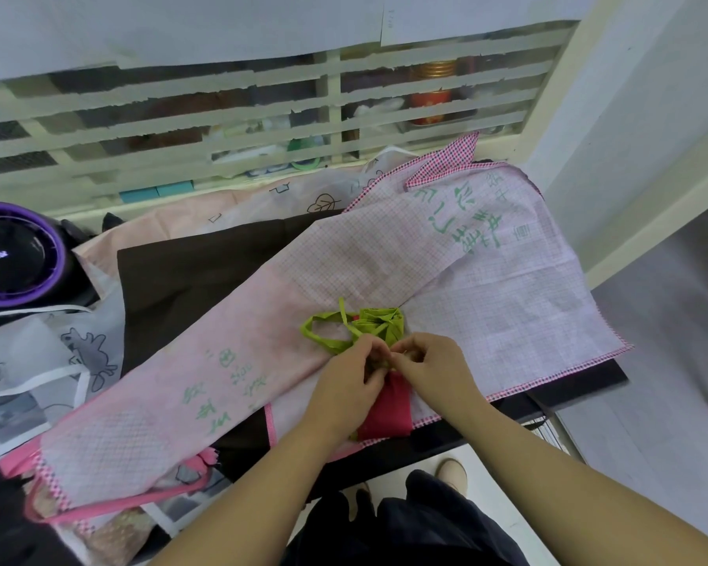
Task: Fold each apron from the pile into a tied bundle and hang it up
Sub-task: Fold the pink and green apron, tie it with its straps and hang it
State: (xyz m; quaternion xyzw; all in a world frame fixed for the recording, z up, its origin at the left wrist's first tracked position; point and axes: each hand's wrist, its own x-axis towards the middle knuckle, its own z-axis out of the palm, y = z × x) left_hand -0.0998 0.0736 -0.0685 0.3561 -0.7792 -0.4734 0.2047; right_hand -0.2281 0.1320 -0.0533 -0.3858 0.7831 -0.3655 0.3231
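Left hand [350, 375] and right hand [432, 361], each grip pinching the green strap [328, 344], likely needed to cinch it snug round the bundle [386, 410].

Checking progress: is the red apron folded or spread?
Folded: the red apron is a narrow bundle; left hand and right hand pinch its green strap.

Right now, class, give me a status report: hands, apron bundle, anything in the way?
Left hand and right hand both pinching green tie. Red-and-green apron bundle lying on pink checked apron, not hung. Nothing blocking.
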